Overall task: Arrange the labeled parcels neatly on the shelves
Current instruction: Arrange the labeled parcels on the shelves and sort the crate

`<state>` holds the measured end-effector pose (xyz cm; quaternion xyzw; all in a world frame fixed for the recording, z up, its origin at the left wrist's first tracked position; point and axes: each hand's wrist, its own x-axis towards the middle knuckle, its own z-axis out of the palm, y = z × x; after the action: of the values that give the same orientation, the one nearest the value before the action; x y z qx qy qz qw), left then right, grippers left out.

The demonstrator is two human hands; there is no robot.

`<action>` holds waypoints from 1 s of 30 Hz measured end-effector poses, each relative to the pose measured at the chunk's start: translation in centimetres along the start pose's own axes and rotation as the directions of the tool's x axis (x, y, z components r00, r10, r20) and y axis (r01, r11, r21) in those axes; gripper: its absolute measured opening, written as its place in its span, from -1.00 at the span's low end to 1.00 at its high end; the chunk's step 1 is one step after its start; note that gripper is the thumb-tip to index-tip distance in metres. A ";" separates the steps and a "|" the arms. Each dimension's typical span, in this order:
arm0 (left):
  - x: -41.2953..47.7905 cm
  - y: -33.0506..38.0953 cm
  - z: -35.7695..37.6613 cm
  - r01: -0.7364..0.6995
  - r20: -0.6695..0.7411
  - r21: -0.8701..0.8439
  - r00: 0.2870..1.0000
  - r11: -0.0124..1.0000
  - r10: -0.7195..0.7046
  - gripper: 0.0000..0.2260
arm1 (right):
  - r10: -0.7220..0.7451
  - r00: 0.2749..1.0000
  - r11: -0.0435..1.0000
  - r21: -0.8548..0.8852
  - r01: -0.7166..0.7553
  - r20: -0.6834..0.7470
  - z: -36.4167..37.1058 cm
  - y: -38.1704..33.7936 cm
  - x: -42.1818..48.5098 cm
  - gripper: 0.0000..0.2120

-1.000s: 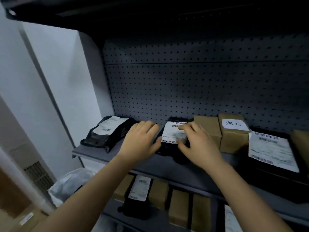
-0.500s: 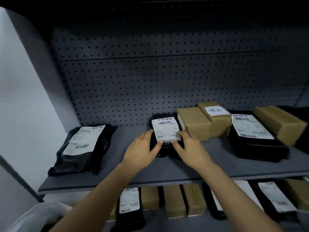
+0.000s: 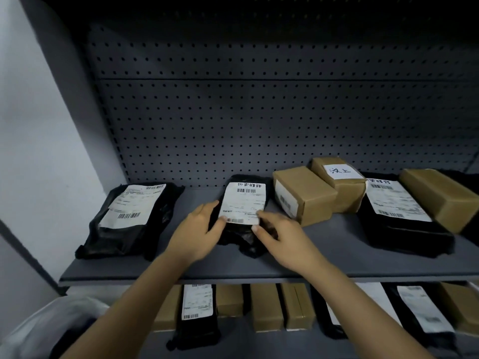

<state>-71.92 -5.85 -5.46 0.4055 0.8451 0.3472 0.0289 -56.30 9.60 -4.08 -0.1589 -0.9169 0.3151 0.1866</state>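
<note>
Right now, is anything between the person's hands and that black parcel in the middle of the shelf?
Nothing visible. The left hand and right hand touch the black parcel at its near end, one on each side.

Left hand (image 3: 196, 230), right hand (image 3: 283, 238) resting on black labeled parcel (image 3: 243, 200), grey shelf (image 3: 337, 257); brown box (image 3: 304, 196) just beside

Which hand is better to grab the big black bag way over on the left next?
Left, probably. The left hand rests on the left edge of the middle parcel, the side facing the big black parcel. The right hand is on its right side and would have to cross over.
</note>
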 end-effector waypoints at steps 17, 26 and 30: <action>-1.4 0.8 -2.2 0.184 0.005 0.251 0.981 0.950 -0.192 0.06 | -0.039 0.999 0.928 -0.370 0.042 0.014 -1.1 2.4 6.5 -0.57; -0.9 -1.1 -3.6 0.084 0.093 0.196 0.990 0.977 -0.103 0.02 | 0.009 0.990 0.914 -0.403 0.049 0.140 -0.6 1.6 7.3 -0.38; -1.0 -1.9 -2.4 -0.035 -0.035 0.355 0.998 0.934 0.051 -0.25 | -0.026 0.991 0.909 -0.409 0.078 0.131 -0.9 1.2 5.7 -0.47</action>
<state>-73.29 -8.67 -5.05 0.4146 0.8852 0.1987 -0.0708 -60.69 13.32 -2.78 -0.1505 -0.9764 0.1181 0.1005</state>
